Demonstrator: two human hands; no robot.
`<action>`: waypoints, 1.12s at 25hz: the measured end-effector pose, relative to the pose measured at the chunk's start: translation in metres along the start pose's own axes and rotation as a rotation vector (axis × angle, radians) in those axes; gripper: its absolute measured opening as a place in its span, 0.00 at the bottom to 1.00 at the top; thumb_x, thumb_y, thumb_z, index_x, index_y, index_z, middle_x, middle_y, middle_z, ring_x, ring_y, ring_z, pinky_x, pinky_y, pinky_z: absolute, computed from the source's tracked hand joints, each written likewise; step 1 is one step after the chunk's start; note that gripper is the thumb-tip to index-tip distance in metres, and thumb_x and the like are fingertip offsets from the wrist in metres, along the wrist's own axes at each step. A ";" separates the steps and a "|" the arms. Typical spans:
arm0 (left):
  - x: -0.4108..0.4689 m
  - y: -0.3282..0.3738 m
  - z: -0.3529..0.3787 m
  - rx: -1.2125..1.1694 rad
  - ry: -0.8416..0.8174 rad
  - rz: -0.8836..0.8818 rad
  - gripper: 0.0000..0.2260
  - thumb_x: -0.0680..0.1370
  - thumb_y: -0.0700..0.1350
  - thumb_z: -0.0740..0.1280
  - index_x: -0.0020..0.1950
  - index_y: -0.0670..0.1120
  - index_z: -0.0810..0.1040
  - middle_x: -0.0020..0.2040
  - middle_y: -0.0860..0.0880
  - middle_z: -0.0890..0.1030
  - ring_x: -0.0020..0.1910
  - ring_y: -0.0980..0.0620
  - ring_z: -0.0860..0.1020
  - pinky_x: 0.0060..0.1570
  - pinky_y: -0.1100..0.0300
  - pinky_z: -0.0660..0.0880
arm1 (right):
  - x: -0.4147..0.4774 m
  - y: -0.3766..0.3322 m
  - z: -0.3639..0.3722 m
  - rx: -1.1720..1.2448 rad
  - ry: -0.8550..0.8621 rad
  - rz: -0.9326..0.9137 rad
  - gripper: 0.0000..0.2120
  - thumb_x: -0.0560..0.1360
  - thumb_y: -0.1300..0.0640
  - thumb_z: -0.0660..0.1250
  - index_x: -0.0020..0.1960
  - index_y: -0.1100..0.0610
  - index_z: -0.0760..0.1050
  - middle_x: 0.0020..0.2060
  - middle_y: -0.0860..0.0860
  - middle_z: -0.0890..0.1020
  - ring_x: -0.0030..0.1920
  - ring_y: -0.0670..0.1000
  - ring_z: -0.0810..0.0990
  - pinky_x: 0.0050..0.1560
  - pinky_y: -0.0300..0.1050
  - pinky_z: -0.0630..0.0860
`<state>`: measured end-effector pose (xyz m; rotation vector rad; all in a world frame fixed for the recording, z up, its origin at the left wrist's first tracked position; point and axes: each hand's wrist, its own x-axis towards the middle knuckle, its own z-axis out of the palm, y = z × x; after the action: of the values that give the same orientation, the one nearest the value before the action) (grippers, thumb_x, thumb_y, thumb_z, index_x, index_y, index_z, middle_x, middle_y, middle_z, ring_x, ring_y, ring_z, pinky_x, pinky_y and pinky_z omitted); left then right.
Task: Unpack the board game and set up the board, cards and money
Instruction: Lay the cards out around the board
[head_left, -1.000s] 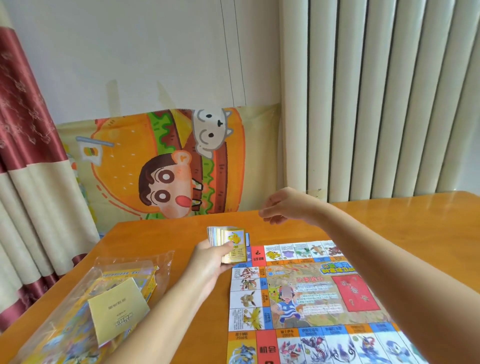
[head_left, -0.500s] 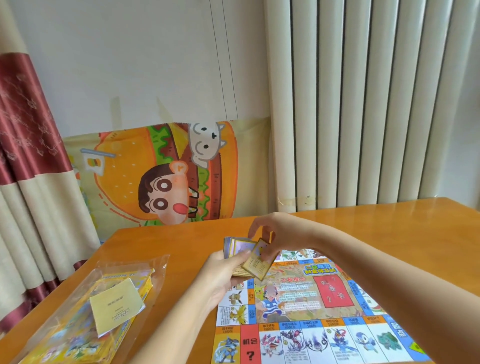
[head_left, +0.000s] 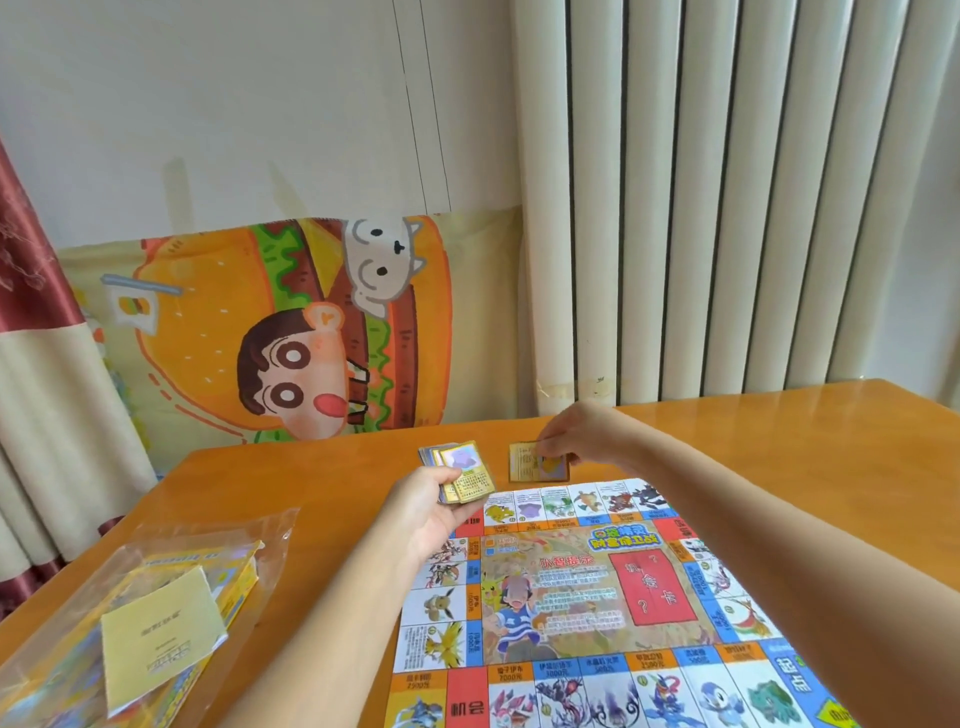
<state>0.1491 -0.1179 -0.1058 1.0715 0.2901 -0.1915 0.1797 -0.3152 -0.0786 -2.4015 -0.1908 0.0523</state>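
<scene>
The board (head_left: 649, 587) lies open and flat on the orange wooden surface (head_left: 779, 441). Around its rim there is a band of small squares with coloured creatures, and some of them have orange, blue or red headers. In the middle it shows a cartoon boy in a striped shirt, blocks of small text and a red rectangle with question marks.

At the far left corner of the board the left hand (head_left: 426, 512) holds a deck of cards (head_left: 465, 473). Its grip is closed around the deck, with the thumb across the lower part of the top card. This top card has a gold frame, a purple figure and a panel of tiny text.

Just beyond the far edge of the board, the right hand (head_left: 571, 434) pinches a single card (head_left: 524, 460) with the fingertips, so this grip is closed on the card. The card also has a gold frame. It is very low at the surface, but I cannot tell if it lies fully on it.

Well to the left of the board there is a clear plastic bag (head_left: 270, 540) with yellow printed contents, and a pale yellow leaflet (head_left: 161, 639) is on top of it. Behind the board, past the edge of the surface, hangs a cloth (head_left: 208, 322) with a cartoon burger, and to the right of it stand white vertical ribs (head_left: 727, 208).
</scene>
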 end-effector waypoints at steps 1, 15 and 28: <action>0.006 -0.001 0.000 -0.005 0.010 0.001 0.13 0.79 0.30 0.56 0.63 0.36 0.67 0.52 0.34 0.77 0.51 0.38 0.77 0.47 0.47 0.74 | 0.007 0.004 0.001 0.164 0.027 0.065 0.03 0.75 0.63 0.68 0.48 0.58 0.79 0.42 0.54 0.81 0.37 0.46 0.78 0.36 0.35 0.77; 0.053 -0.003 -0.021 0.013 0.051 -0.014 0.12 0.78 0.29 0.56 0.61 0.36 0.67 0.48 0.35 0.78 0.53 0.38 0.76 0.52 0.46 0.73 | 0.107 0.040 0.075 0.201 0.075 0.152 0.21 0.71 0.66 0.72 0.62 0.58 0.77 0.41 0.51 0.78 0.42 0.51 0.78 0.39 0.41 0.77; 0.059 -0.003 -0.037 0.015 0.073 -0.007 0.13 0.78 0.29 0.57 0.62 0.37 0.68 0.50 0.35 0.78 0.49 0.39 0.78 0.50 0.47 0.74 | 0.125 0.055 0.095 0.036 -0.008 0.146 0.21 0.70 0.57 0.75 0.62 0.55 0.77 0.50 0.51 0.79 0.45 0.49 0.76 0.43 0.39 0.71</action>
<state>0.1993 -0.0876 -0.1435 1.0935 0.3588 -0.1611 0.3012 -0.2739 -0.1845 -2.3755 -0.0179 0.1313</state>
